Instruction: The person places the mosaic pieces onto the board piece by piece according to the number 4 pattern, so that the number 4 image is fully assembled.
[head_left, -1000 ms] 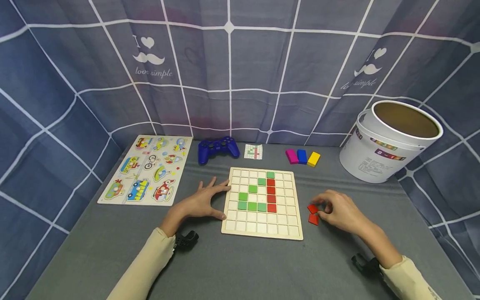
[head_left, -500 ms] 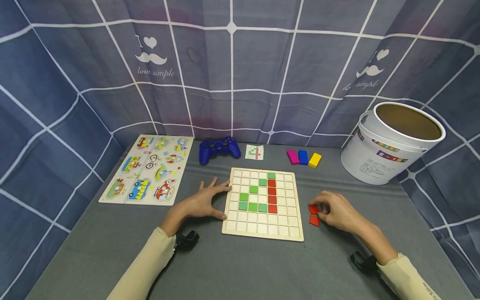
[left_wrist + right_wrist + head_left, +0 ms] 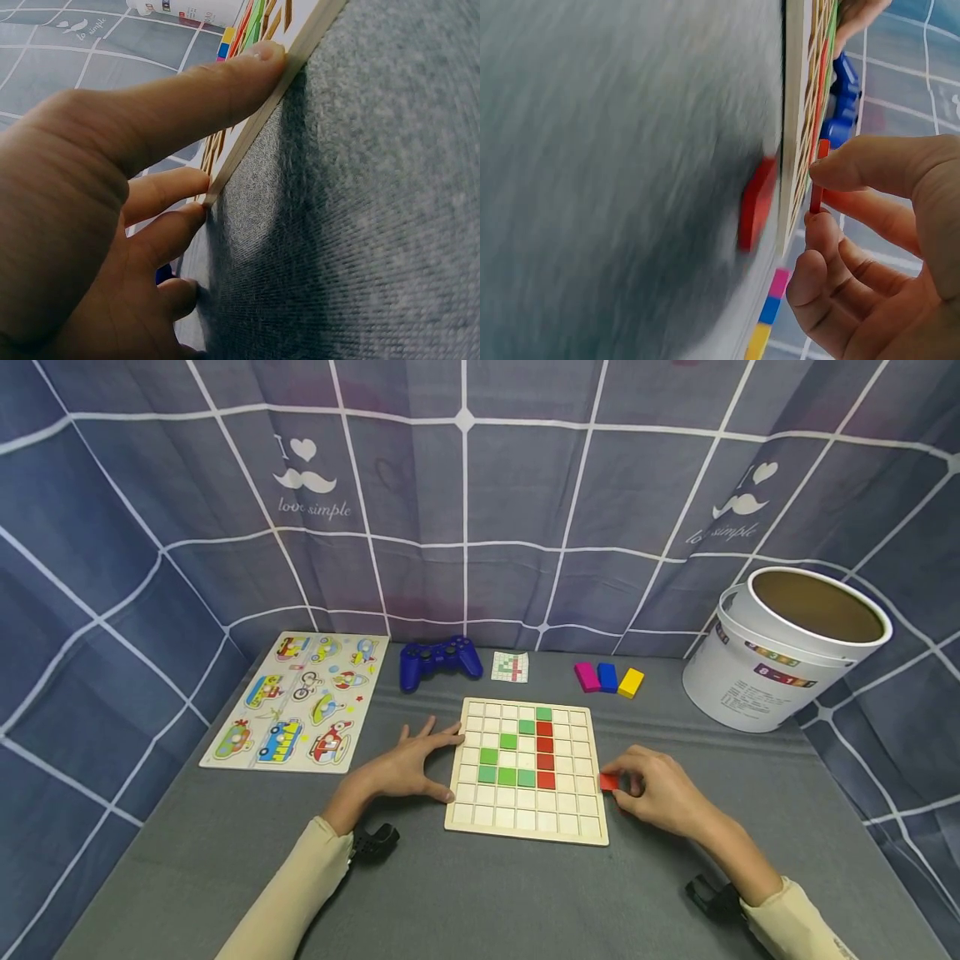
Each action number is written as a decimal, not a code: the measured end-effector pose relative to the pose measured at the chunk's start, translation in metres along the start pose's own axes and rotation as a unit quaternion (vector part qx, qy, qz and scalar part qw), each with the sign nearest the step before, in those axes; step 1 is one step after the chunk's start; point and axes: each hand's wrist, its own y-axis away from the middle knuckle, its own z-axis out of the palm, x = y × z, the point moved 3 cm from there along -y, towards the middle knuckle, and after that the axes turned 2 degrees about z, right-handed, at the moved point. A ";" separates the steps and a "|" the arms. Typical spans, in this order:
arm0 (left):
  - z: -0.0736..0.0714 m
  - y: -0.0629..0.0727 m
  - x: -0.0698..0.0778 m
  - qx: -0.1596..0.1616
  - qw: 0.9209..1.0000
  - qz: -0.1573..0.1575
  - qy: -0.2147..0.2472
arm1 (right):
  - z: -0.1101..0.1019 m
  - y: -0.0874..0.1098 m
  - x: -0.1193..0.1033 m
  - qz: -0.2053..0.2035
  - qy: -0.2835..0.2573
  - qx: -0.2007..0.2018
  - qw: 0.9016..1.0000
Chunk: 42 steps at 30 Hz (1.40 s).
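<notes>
A wooden grid board (image 3: 480, 814) lies on the table, with green tiles (image 3: 507, 741) and a column of red tiles (image 3: 545, 745) set in its squares. At the board's left edge, my left hand (image 3: 401, 766) touches the rim with outstretched thumb and fingers; the left wrist view shows the thumb on the edge. My right hand (image 3: 660, 789) pinches a red square tile (image 3: 820, 176) between thumb and fingers, close to the board's right edge. Another loose red tile (image 3: 757, 204) lies on the table below that hand, hidden by the hand in the head view.
Behind the board are a blue game controller (image 3: 439, 662), a small pattern card (image 3: 510, 667) and pink, blue and yellow blocks (image 3: 607, 677). A picture puzzle board (image 3: 296, 702) lies at left. A white bucket (image 3: 757, 685) stands at right, before a grey-blue curtain (image 3: 420, 477).
My right hand has picked up one of the two loose red tiles and carried it left to the board's right edge. The left hand stays at the left edge.
</notes>
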 end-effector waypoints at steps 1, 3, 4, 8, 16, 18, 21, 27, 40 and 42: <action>0.000 0.000 0.000 0.000 1.000 0.000 0.001 | 0.002 -0.001 -0.004 -0.001 -0.003 -0.002 1.000; 0.000 0.000 0.000 -0.001 1.000 0.000 0.001 | 0.007 -0.003 -0.010 -0.002 -0.013 -0.007 1.000; 0.000 0.000 0.000 0.000 1.000 0.000 0.001 | 0.009 -0.005 -0.014 -0.002 -0.020 -0.010 1.000; 0.000 -0.001 0.000 0.001 1.000 0.004 0.001 | 0.018 -0.009 -0.027 -0.017 -0.046 -0.011 0.999; -0.001 -0.001 0.001 0.001 1.000 0.005 0.002 | 0.035 -0.018 -0.050 -0.073 -0.044 -0.018 0.996; -0.002 -0.001 0.002 0.000 1.000 0.002 0.004 | 0.039 -0.020 -0.054 -0.079 -0.034 -0.022 0.996; -0.002 -0.001 0.003 0.000 1.000 0.000 0.005 | 0.042 -0.023 -0.058 -0.082 -0.015 -0.023 0.996; -0.002 -0.003 0.003 -0.005 1.000 -0.006 -0.002 | 0.044 -0.028 -0.063 -0.088 -0.005 -0.030 0.996; -0.001 0.000 0.001 -0.004 1.000 -0.004 0.003 | 0.034 -0.018 -0.047 -0.047 -0.039 -0.027 0.998; -0.001 0.000 0.001 -0.004 1.000 -0.005 0.002 | 0.026 -0.013 -0.040 -0.036 -0.041 -0.019 0.998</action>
